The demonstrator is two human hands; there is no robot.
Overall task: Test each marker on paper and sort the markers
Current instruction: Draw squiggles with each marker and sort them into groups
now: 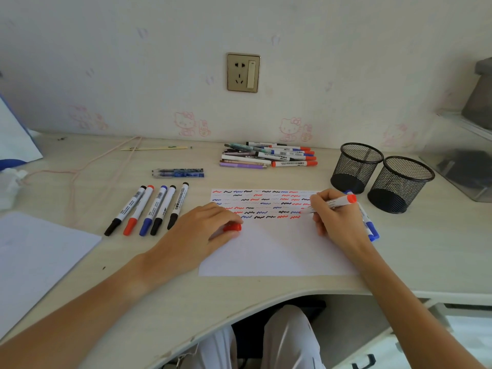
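Right hand [334, 211] pinches red marker [338, 202], tip on paper [277, 251] at desk centre. Left hand [205, 230], at the marker's 9 o'clock, grips red cap [233, 227] on the paper. Five markers [149, 209] lie at 9 o'clock, pile [269, 155] at 12, two cups [380, 179] at 2.

- Left hand [210, 225]: palm down, fingers curled, forearm running toward 7 o'clock.
- Right hand [332, 211]: fingers pinched in a writing grip, forearm toward 5 o'clock.
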